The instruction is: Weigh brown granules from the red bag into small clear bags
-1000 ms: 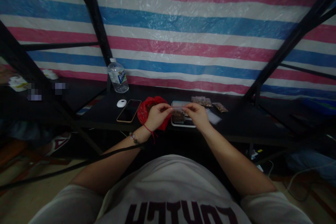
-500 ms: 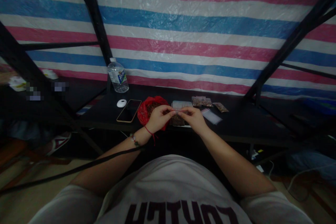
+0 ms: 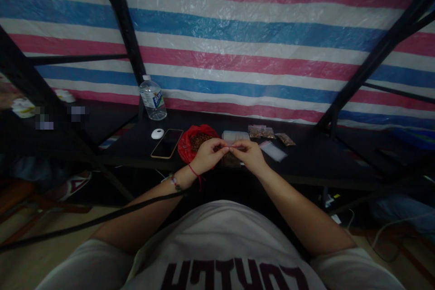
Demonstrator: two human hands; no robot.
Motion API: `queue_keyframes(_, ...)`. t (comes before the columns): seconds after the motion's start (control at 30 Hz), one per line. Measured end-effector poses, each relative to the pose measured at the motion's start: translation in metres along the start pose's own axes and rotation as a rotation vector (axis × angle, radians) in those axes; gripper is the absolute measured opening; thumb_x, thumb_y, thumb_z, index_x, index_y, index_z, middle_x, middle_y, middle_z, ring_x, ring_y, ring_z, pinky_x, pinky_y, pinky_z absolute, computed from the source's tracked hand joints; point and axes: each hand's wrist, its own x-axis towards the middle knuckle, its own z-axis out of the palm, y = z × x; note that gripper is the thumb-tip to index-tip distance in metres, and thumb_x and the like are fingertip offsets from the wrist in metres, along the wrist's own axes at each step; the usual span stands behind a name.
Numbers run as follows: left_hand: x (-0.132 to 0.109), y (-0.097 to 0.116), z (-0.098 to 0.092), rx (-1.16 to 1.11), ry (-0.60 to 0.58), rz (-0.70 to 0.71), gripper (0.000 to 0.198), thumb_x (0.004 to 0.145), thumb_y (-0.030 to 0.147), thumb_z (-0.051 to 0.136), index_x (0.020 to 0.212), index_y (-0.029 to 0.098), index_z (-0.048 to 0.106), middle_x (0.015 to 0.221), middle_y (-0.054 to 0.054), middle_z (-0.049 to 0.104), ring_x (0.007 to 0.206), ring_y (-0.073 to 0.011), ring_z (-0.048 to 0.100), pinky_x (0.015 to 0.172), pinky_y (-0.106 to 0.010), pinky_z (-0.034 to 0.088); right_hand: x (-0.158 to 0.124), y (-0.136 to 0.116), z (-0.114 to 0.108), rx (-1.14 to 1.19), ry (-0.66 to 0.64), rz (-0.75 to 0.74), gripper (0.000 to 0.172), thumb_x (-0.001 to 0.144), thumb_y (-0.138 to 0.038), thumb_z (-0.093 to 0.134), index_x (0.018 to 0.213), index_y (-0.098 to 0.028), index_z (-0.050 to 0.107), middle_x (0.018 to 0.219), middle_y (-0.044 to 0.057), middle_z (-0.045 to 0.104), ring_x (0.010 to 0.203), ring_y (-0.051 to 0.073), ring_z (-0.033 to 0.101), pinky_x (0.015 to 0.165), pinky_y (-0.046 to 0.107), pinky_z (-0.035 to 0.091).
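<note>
Both hands are up together over the near edge of the black table [image 3: 306, 163], fingertips almost meeting. The left hand [image 3: 208, 156] has its thumb and forefinger pressed together on the top edge of a small clear pouch [image 3: 231, 158], the other fingers curled loosely underneath; the right hand [image 3: 249, 154] pinches the same edge just beside it, fingers likewise closed down tight. The pouch hangs between the two pinches, dark brownish contents showing in its lower part, though the light is too dim to tell what they are. Just behind the left hand sits a red bag [image 3: 190, 141] lying open with similar brown stuff inside. A white tray [image 3: 235, 135] lies behind the pouch, and a few filled packets [image 3: 267, 132] lie beyond the right hand. Off to the left rest a phone [image 3: 166, 143], a small white round object [image 3: 157, 133] and a water bottle [image 3: 152, 98].
</note>
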Motion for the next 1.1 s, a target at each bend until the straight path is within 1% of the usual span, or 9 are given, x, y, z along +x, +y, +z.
queue_keyframes(0.17,0.005,-0.003,-0.006,-0.008,0.028,0.008,0.020,0.078,0.033,0.064,0.078,0.014,0.068,0.076,-0.005,0.069,0.069,-0.0157,0.062,0.065,-0.025,0.048,0.004,0.002,-0.006,-0.007,-0.007,0.005,0.018,0.069,-0.035,0.073,0.073,-0.018,0.073,0.070,0.003,0.070,0.063,0.015,0.062,0.059,0.026,0.047)
queue_keyframes(0.33,0.009,-0.003,-0.013,-0.041,0.068,-0.044,0.020,0.074,0.033,0.067,0.076,0.014,0.070,0.072,-0.004,0.069,0.064,-0.0145,0.061,0.061,-0.024,0.047,0.011,0.001,-0.017,-0.020,0.024,0.014,0.016,0.067,-0.033,0.074,0.069,-0.018,0.073,0.066,0.002,0.069,0.060,0.014,0.060,0.058,0.025,0.046)
queue_keyframes(0.53,0.009,-0.004,-0.012,-0.105,0.088,-0.091,0.020,0.071,0.034,0.070,0.074,0.014,0.072,0.073,-0.005,0.071,0.065,-0.0153,0.063,0.062,-0.025,0.050,0.012,0.004,-0.018,0.016,0.082,0.089,0.020,0.062,-0.036,0.077,0.065,-0.017,0.070,0.061,0.001,0.066,0.057,0.014,0.057,0.056,0.025,0.045)
queue_keyframes(0.7,0.009,-0.004,-0.012,-0.157,0.083,-0.088,0.021,0.068,0.035,0.073,0.074,0.014,0.073,0.074,-0.006,0.073,0.066,-0.0163,0.065,0.064,-0.026,0.052,0.012,0.007,-0.020,0.072,0.106,0.081,0.021,0.063,-0.035,0.078,0.063,-0.017,0.068,0.060,0.000,0.063,0.057,0.013,0.054,0.056,0.025,0.043)
queue_keyframes(0.8,0.008,-0.004,-0.011,-0.158,0.090,-0.084,0.022,0.069,0.035,0.073,0.075,0.015,0.073,0.075,-0.006,0.073,0.068,-0.0169,0.066,0.066,-0.026,0.053,0.013,0.009,-0.020,0.093,0.116,0.055,0.021,0.066,-0.037,0.076,0.064,-0.018,0.067,0.063,0.000,0.063,0.062,0.014,0.056,0.061,0.027,0.045)
queue_keyframes(0.87,0.007,-0.003,-0.011,-0.154,0.120,-0.094,0.022,0.069,0.035,0.073,0.077,0.015,0.074,0.077,-0.006,0.074,0.070,-0.0172,0.067,0.068,-0.027,0.053,0.012,0.009,-0.018,0.149,0.121,0.029,0.021,0.069,-0.039,0.073,0.073,-0.019,0.068,0.075,0.002,0.067,0.071,0.016,0.060,0.067,0.028,0.048)
queue_keyframes(0.97,0.006,-0.001,-0.008,-0.164,0.173,-0.117,0.023,0.070,0.037,0.073,0.078,0.015,0.074,0.078,-0.006,0.074,0.072,-0.0177,0.067,0.070,-0.027,0.054,0.009,0.006,-0.010,0.249,-0.025,0.035,0.038,0.066,-0.038,0.075,0.099,-0.023,0.065,0.101,0.003,0.068,0.086,0.018,0.063,0.076,0.031,0.051)
queue_keyframes(1.03,0.006,0.000,-0.007,-0.179,0.189,-0.140,0.026,0.071,0.039,0.072,0.080,0.014,0.073,0.079,-0.007,0.074,0.073,-0.0181,0.067,0.070,-0.028,0.054,0.008,0.004,-0.008,0.233,-0.175,0.090,0.045,0.063,-0.036,0.078,0.104,-0.021,0.064,0.101,0.004,0.069,0.087,0.019,0.065,0.079,0.033,0.052)
queue_keyframes(1.1,0.007,-0.002,-0.008,-0.226,0.176,-0.158,0.031,0.071,0.040,0.071,0.087,0.013,0.072,0.085,-0.008,0.074,0.076,-0.0185,0.068,0.071,-0.029,0.054,0.010,0.003,-0.012,0.218,-0.212,0.146,0.039,0.062,-0.035,0.078,0.095,-0.019,0.066,0.091,0.004,0.070,0.083,0.019,0.066,0.079,0.034,0.052)
